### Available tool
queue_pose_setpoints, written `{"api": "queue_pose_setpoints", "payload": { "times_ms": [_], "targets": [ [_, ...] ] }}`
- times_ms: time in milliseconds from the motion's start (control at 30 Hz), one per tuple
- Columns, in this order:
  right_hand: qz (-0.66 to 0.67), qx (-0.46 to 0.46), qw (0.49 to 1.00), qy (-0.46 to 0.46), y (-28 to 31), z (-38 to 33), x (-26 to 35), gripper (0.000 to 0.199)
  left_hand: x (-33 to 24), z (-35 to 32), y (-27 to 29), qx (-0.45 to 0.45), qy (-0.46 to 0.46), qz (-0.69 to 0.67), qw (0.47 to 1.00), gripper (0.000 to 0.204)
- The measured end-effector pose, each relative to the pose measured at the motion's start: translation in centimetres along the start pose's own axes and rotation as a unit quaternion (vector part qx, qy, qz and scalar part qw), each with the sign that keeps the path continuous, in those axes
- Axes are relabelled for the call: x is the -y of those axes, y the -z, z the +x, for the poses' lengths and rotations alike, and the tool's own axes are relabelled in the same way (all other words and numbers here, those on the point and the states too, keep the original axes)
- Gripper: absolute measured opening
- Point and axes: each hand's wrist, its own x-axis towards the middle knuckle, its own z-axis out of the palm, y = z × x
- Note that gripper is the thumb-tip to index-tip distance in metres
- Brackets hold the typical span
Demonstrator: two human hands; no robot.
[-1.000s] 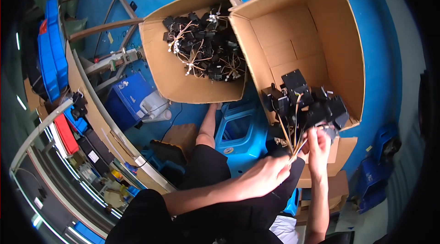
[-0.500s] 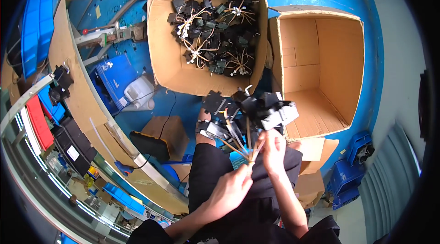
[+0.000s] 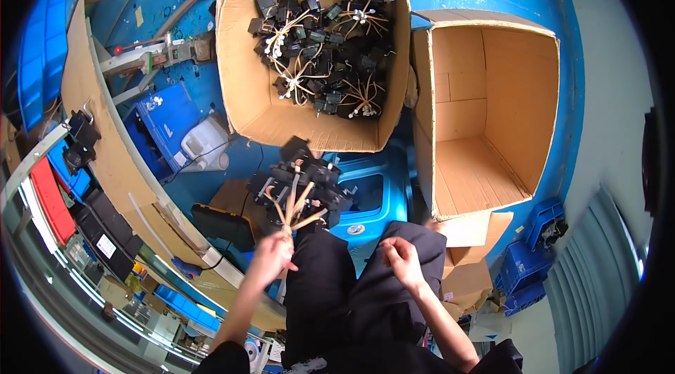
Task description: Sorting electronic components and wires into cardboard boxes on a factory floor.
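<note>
My left hand is closed round the gathered ends of a bundle of brown wires. Black plastic blocks fan out from the far ends of these wires, beyond my left knee and short of the near wall of a cardboard box. More black blocks on wires, tied in several clusters with pale ends, lie inside that box. Over my right thigh hovers my right hand, with nothing in it; its fingers are loosely bent and the thumb stands apart.
To the right of the filled box stands another open cardboard box, its inside bare. A blue plastic container or stool sits just ahead of my knees. A curved workbench edge runs along my left, with a blue crate beside it.
The wire bundle with its blocks has swung left in my left hand, off from above my lap. My right hand has let go of it and dropped back slightly.
</note>
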Motion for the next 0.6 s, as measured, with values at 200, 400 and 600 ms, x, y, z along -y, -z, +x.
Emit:
{"api": "queue_pose_setpoints", "payload": {
  "times_ms": [200, 400, 600],
  "targets": [
    [0.069, -0.041, 0.996, -0.047, 2.2, 0.2, -2.8, 0.018, -8.3, 6.9, 0.9, 0.004, -0.014, 0.011, 1.000, 0.018],
    [0.146, -0.058, 0.984, -0.079, 2.4, 0.8, -5.0, 0.017, -13.3, 21.4, -2.8, 0.071, -0.118, -0.167, 0.976, 0.020],
    [0.112, -0.075, 0.991, -0.019, 1.6, 2.7, -4.1, 0.016, -15.7, 33.4, -6.8, 0.118, -0.114, -0.339, 0.926, 0.014]
  ]
}}
